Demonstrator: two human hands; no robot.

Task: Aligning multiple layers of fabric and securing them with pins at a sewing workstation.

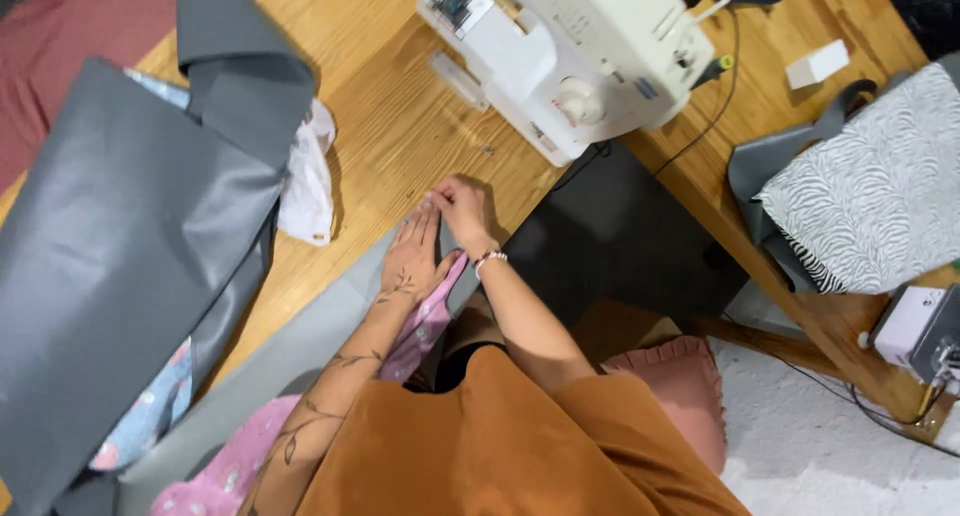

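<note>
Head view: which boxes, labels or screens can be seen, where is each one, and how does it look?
Small box: on the table's far right, right of the sewing machine; plain white block.
Label: on the machine's front face; small blue patch.
Screens: none visible.

The top of the sewing machine [570, 51] is cut off by the upper edge. The large grey sheet [110, 266] is cropped at the left and bottom edges. The pink patterned fabric [425, 326] is partly hidden under the left hand [412, 258].
</note>
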